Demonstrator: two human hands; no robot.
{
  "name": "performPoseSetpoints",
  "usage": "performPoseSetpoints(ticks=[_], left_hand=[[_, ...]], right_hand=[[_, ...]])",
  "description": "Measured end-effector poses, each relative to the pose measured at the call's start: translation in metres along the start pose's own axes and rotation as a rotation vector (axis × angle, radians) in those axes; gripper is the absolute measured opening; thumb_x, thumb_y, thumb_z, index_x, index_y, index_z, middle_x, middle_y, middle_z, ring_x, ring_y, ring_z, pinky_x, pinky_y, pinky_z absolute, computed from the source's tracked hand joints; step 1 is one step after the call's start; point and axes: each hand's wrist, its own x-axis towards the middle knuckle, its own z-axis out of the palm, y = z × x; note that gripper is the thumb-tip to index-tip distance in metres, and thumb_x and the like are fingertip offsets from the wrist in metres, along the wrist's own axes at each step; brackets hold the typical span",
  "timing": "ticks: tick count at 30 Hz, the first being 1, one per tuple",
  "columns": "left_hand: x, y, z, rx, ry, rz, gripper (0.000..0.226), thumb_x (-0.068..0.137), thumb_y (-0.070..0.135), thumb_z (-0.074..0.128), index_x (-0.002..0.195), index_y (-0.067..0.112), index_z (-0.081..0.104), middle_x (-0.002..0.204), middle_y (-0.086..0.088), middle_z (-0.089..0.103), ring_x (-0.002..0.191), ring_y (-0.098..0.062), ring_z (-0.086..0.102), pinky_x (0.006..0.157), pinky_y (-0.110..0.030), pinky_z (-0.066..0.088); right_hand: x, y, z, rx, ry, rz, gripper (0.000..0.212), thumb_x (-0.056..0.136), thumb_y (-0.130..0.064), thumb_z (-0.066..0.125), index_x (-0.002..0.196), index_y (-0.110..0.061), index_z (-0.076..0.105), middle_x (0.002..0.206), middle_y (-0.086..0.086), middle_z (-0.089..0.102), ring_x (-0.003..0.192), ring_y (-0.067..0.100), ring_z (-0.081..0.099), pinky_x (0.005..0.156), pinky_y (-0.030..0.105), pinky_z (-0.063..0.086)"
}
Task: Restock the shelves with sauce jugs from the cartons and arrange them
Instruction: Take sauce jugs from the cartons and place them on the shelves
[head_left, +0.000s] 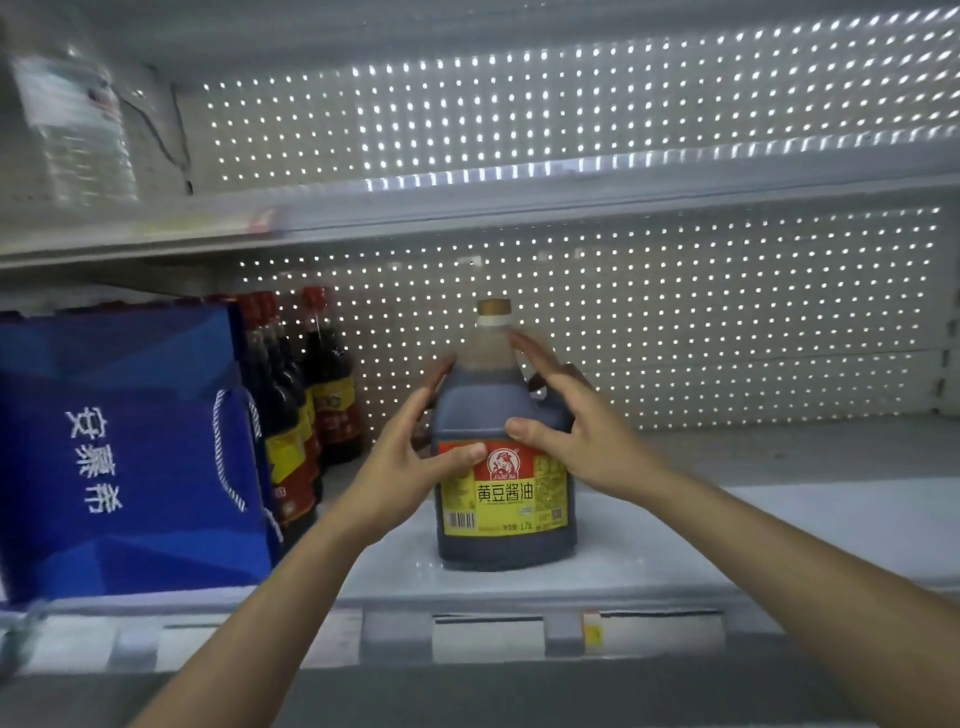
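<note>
One soy sauce jug (506, 441) stands upright on the white shelf (753, 525), roughly mid-shelf, label facing out (yellow and red label, dark liquid filling it to the shoulder, tan cap on top). Both hands are on it. The left hand (410, 457) wraps the jug's left side, thumb laid across the top of the label, fingers curled round behind. The right hand (576, 431) holds the right shoulder by the moulded handle, thumb on the front face, fingers spread over the neck and handle area. So both are holding the jug, not wide open; whether the right fingers go through the handle I cannot tell.

To the left, well apart from the jug, stands a blue gift bag (130, 447) with a cord handle, and just behind it a cluster of dark sauce bottles (306, 410) with red caps. The shelf to the right of the jug carries nothing visible. No cartons in view.

Likely step: seating and squaring the jug, early in the restock since only one jug is placed.

Risks: the jug looks full and heavy, so letting go off-balance could rock it. It sits towards the front, so a nudge forwards could take it over the lip. Sliding it left carelessly could knock the tall bottles, which look tippy.
</note>
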Motion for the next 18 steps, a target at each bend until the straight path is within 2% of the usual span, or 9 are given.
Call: performPoseSetpoints(ticks=[4,8,11,14,16,18], left_hand=[[0.005,-0.012,-0.009,-0.014,-0.018,-0.004,0.070,0.084,0.017,0.079,0.131,0.059,0.048,0.123,0.025,0.067,0.118,-0.011,0.067,0.086,-0.034,0.061],[0.008,-0.019,-0.009,-0.035,-0.006,0.008,0.075,0.084,0.013,0.079,0.133,0.060,0.047,0.121,0.021,0.068,0.115,-0.011,0.068,0.085,-0.034,0.061],[0.007,-0.022,-0.005,-0.033,0.032,0.024,0.070,0.084,0.014,0.081,0.135,0.050,0.050,0.120,0.016,0.070,0.111,-0.008,0.069,0.081,-0.030,0.061],[0.008,-0.026,0.001,0.001,0.054,0.048,0.077,0.083,0.018,0.082,0.149,0.036,0.045,0.132,0.010,0.065,0.112,-0.005,0.068,0.081,-0.027,0.061],[0.010,-0.030,0.003,0.058,0.058,0.067,0.077,0.083,0.025,0.083,0.148,0.043,0.044,0.131,0.015,0.062,0.115,-0.004,0.066,0.083,-0.029,0.061],[0.011,-0.031,0.003,0.123,0.054,0.073,0.068,0.082,0.033,0.084,0.138,0.051,0.050,0.126,0.019,0.063,0.115,-0.005,0.065,0.084,-0.030,0.061]], right_hand=[[0.001,0.000,0.010,-0.011,0.010,-0.018,0.080,0.095,-0.027,0.072,0.160,-0.038,0.027,0.164,-0.021,0.028,0.146,0.003,0.036,0.110,0.023,0.045],[0.006,0.004,0.007,-0.074,-0.010,-0.021,0.081,0.096,-0.030,0.071,0.160,-0.045,0.024,0.160,-0.029,0.029,0.144,0.012,0.041,0.116,0.042,0.043],[0.010,0.004,-0.001,-0.108,-0.105,0.019,0.081,0.094,-0.043,0.067,0.156,-0.058,0.017,0.156,-0.036,0.025,0.144,0.006,0.039,0.113,0.041,0.047],[0.011,0.007,-0.007,-0.121,-0.152,0.026,0.081,0.095,-0.044,0.064,0.154,-0.063,0.012,0.162,-0.028,0.019,0.151,0.007,0.028,0.117,0.040,0.043],[0.011,0.008,-0.010,-0.143,-0.157,0.042,0.082,0.097,-0.039,0.065,0.154,-0.063,0.010,0.163,-0.021,0.022,0.150,0.008,0.030,0.115,0.033,0.044],[0.011,0.008,-0.011,-0.176,-0.146,0.062,0.084,0.099,-0.033,0.066,0.153,-0.064,0.010,0.160,-0.017,0.026,0.147,0.010,0.034,0.112,0.026,0.045]])
